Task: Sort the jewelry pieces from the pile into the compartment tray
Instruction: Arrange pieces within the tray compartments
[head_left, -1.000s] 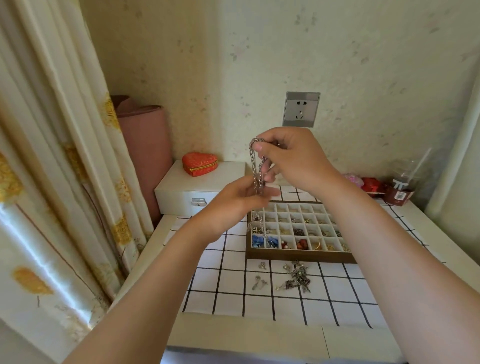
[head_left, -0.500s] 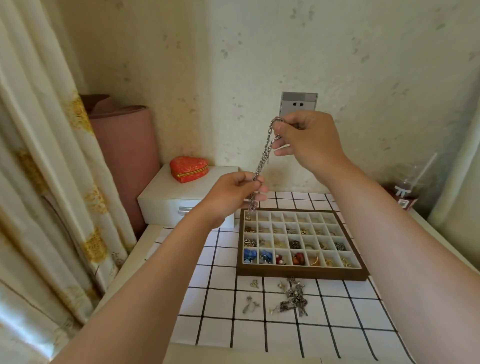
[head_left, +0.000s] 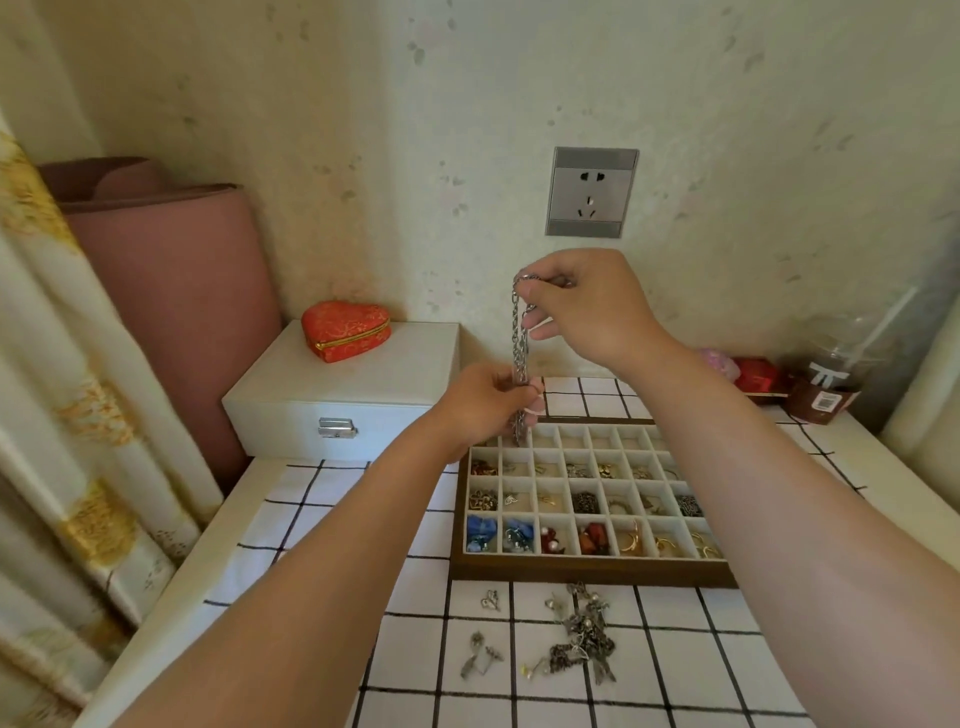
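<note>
We pinch the silver chain (head_left: 520, 332) at its top with our right hand (head_left: 587, 306); our left hand (head_left: 485, 402) grips it lower, above the compartment tray's (head_left: 582, 569) back-left corner.

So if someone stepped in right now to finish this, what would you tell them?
Right grip: bare hand pinching the top of a silver chain, held up.
Left grip: bare hand pinching the same chain lower down; it hangs over the far left corner of the tray.
Done: many compartments in the nearer rows hold pieces; the far row looks empty.
Left: place the chain, then sort the pile and loose pieces on the checked cloth in front of the tray.
</note>
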